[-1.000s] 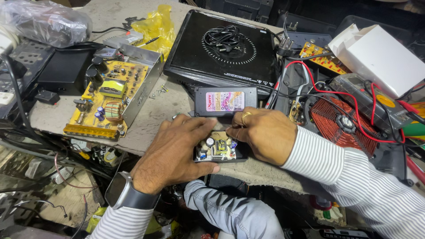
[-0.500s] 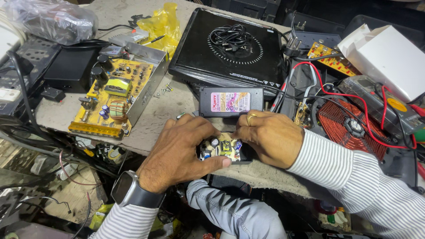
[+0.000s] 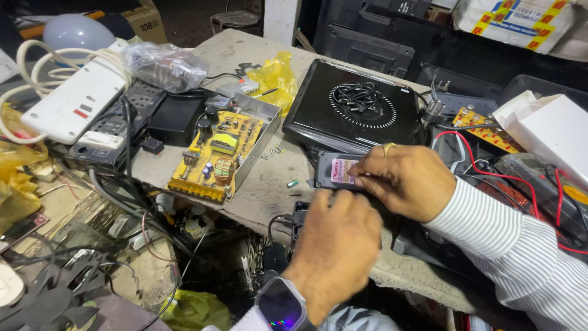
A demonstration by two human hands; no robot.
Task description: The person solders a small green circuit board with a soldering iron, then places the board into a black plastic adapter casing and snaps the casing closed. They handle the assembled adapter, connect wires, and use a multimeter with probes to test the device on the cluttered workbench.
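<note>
Head view: just right of the frame's centre, a small dark adapter case [image 3: 338, 170] with a pink label is steadied on the table [image 3: 269, 190] by the fingertips of the right hand [image 3: 407, 181]. The left hand [image 3: 334, 245], blurred below it, covers a dark part at the table edge; its grip cannot be told.

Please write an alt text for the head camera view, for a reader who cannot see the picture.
A person's right hand touches a small dark adapter cover with a pink label on a cluttered repair bench, while the left hand, wearing a smartwatch, covers something at the bench edge. Nearby lie a yellow circuit board and a black induction cooktop.
</note>
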